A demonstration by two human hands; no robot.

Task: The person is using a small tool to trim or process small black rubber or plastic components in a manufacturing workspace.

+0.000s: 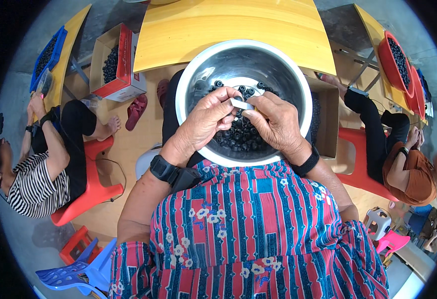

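A shiny metal bowl [191, 82] rests on my lap, holding several small black rings [238, 137]. Both my hands meet over its middle. My left hand [206, 119] and my right hand [276, 122] together pinch a small silver metal piece [242, 104] between their fingertips, just above the black rings. A black band sits on each of my wrists.
A yellow wooden table [228, 25] stands just beyond the bowl. A cardboard box [116, 62] of black rings sits on the floor at left. A person in a striped top sits on a red stool [91, 192] at left; another person in brown sits at right beside red trays [398, 60].
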